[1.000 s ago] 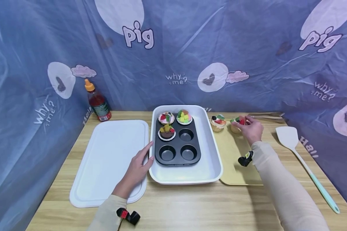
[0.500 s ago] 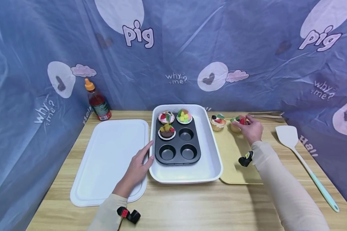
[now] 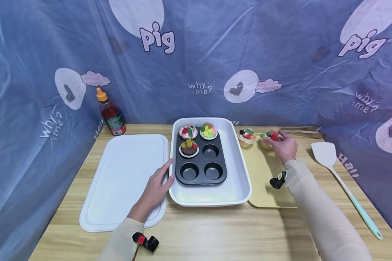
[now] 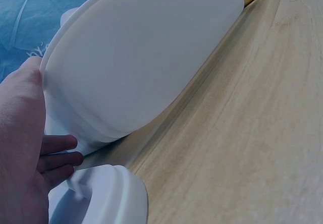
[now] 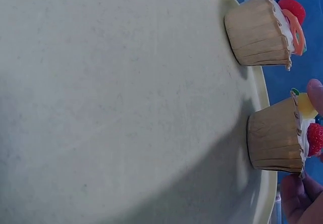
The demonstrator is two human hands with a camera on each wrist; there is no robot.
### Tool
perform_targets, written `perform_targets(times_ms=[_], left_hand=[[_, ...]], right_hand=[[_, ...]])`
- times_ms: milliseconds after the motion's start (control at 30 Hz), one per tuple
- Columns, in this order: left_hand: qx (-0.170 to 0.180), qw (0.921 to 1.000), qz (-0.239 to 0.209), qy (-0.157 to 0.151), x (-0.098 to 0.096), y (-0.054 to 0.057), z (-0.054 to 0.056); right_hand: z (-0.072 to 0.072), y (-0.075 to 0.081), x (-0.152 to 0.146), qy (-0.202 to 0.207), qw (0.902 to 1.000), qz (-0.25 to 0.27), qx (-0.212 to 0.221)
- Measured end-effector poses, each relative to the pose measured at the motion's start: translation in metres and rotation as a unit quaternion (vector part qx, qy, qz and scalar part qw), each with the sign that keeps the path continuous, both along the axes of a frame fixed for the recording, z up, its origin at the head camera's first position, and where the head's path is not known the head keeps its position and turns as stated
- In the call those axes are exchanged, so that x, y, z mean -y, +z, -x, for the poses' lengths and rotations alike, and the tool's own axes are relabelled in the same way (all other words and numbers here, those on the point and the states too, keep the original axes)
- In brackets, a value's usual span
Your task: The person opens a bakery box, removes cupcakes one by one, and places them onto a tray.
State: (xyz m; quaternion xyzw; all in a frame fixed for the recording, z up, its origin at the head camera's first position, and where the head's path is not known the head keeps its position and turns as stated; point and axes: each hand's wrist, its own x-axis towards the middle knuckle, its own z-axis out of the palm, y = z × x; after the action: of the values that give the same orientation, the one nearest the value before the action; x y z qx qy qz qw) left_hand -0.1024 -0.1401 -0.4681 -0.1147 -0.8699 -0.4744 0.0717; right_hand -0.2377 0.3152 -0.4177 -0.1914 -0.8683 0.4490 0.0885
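My right hand (image 3: 285, 146) holds a fruit-topped cupcake (image 3: 266, 145) on the yellow tray, fingers and thumb at its upper edge. In the right wrist view this cupcake (image 5: 275, 137) stands upright in a brown paper cup, a strawberry on top. A second fruit cupcake (image 3: 246, 140) stands to its left. My left hand (image 3: 153, 190) touches the left wall of the deep white tray (image 3: 212, 197), fingers fairly straight and thumb near the rim. Inside that tray lies a black muffin tin (image 3: 200, 159) with three decorated cakes, including a chocolate one (image 3: 188, 149), in its cups.
A flat white tray (image 3: 124, 181) lies left, with a red sauce bottle (image 3: 112, 117) behind it. The yellow tray (image 3: 268, 192) is right of the deep tray. Farther right lie a white spatula (image 3: 325, 154) with a mint handle and metal tongs (image 3: 302, 131). A blue curtain (image 3: 196, 65) hangs behind.
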Motion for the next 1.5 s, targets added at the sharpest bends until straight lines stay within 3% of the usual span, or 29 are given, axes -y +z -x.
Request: perform_targets(times_ms=[300, 433, 733, 1067, 1300, 1500], left_hand=[[-0.004, 1.0, -0.002, 0.0, 0.0, 0.0, 0.001], [-0.006, 1.0, 0.0, 0.003, 0.0, -0.001, 0.002], [-0.017, 0.9998, 0.001, 0.004, 0.0, -0.002, 0.002], [-0.011, 0.9999, 0.001, 0.003, 0.0, -0.001, 0.002], [-0.009, 1.0, -0.003, 0.001, 0.0, -0.001, 0.0], [0.002, 1.0, -0.002, 0.001, 0.0, 0.0, 0.0]], right_hand=[[-0.001, 0.003, -0.003, -0.015, 0.9998, -0.01, -0.013], [-0.001, 0.008, -0.002, -0.033, 0.9985, -0.013, -0.041], [0.0, 0.031, 0.014, -0.051, 0.9922, 0.033, -0.109], [-0.007, 0.059, 0.051, -0.037, 0.9858, -0.01, -0.163], [-0.011, 0.067, 0.082, 0.007, 0.977, 0.028, -0.211], [-0.013, 0.066, 0.112, 0.047, 0.9743, 0.068, -0.21]])
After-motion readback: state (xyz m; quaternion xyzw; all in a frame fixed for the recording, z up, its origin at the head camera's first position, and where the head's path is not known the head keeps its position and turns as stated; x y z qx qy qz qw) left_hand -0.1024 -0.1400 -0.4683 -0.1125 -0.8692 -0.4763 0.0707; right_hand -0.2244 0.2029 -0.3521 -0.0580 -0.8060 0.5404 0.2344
